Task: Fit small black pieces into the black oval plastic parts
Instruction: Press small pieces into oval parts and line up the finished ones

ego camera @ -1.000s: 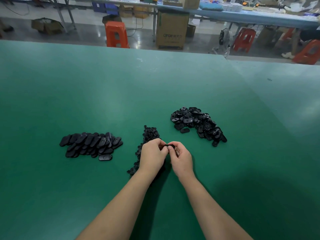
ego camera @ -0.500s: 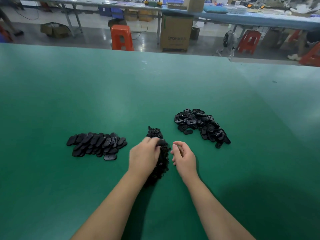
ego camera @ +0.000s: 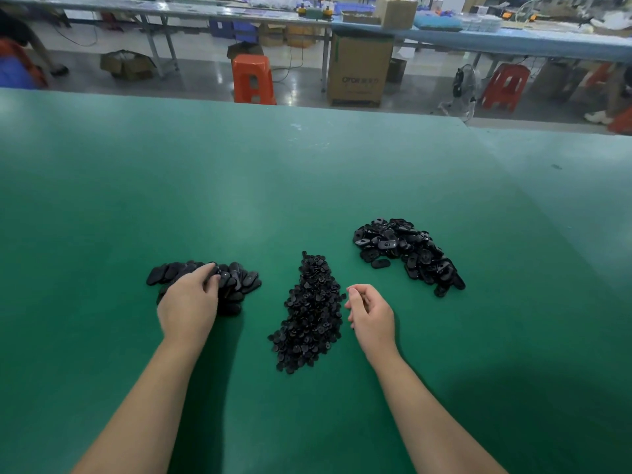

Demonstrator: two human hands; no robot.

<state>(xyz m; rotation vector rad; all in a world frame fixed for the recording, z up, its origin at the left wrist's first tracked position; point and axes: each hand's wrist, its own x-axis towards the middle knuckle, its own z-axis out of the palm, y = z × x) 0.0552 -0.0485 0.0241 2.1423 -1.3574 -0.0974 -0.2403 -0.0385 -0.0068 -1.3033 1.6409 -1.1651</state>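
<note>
- At the lower left of the frame, the left hand lies over the neat stack of smooth black oval plastic parts on the green worktop; its fingers are curled down onto the top pieces, and whether they pinch one or only press on it I cannot tell.
- The step in hand looks like the hand-off between cycles: this stack seems to be the finished pile, so a fitted part is probably being set down there.
- Right of centre, the right hand hovers just beside the long heap of small black pieces, palm turned inward, fingers loosely curled and holding nothing that I can see.
- The loose pile of black oval shells with open undersides sits at the centre right, apart from both hands.
- Next move, in my judgement: one hand goes to that loose pile for a shell, while the other pinches a single small piece off the heap without dragging its neighbours.
- Both forearms run up from the bottom edge, bare and low over the worktop.
</note>
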